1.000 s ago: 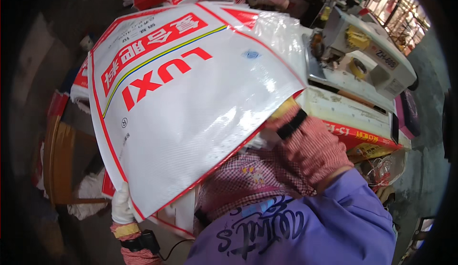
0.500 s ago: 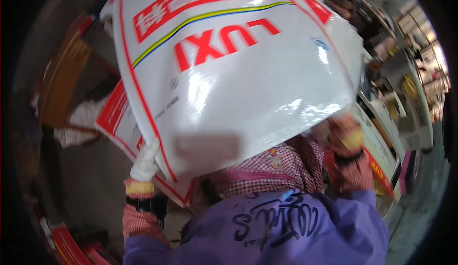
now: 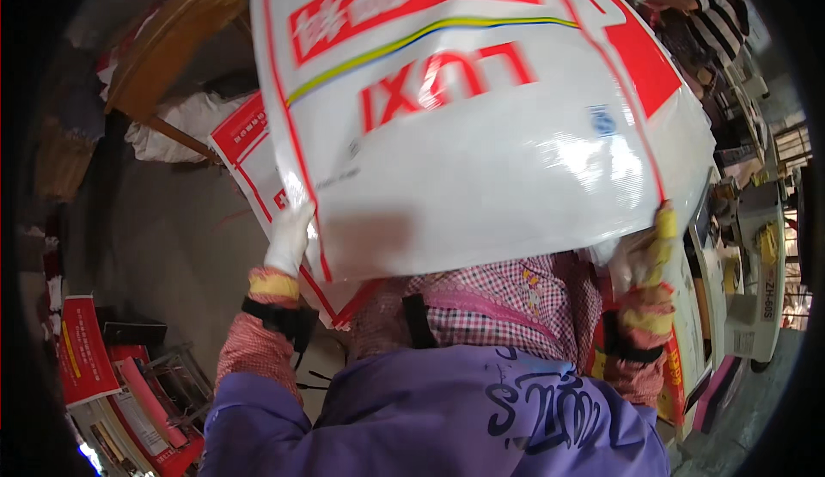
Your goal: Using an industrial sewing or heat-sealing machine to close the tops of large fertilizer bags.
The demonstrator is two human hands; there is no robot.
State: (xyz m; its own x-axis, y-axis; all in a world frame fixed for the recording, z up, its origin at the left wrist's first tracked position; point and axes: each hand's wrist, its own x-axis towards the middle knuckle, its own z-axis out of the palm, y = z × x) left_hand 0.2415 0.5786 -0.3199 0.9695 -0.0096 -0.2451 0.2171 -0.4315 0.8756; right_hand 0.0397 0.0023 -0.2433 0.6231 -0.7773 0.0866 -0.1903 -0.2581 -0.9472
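A large white plastic sack (image 3: pixel 481 176) with red print and a yellow-blue stripe spreads in front of me, its near edge above my lap. My left hand (image 3: pixel 290 236), in a white glove, pinches its near left corner. My right hand (image 3: pixel 649 258), in a glove with yellow finger covering, is closed at the near right corner. Some of the right fingers are hidden or blurred. Beneath the sack's left side, another red-and-white sack (image 3: pixel 241 142) shows partly. More white and red sack material lies under its right side.
A wooden stool or bench (image 3: pixel 176 34) stands at far left, with white cloth (image 3: pixel 185 125) beneath. Stacked red printed sacks (image 3: pixel 86 348) lie at lower left. To my right is a pale machine (image 3: pixel 752 296) on a table. A checked apron (image 3: pixel 507 301) covers my lap.
The sack and both hands have shifted to the right in view, and the sack's near edge sits farther from me and more level. Both hands keep their corners. The view has turned somewhat.
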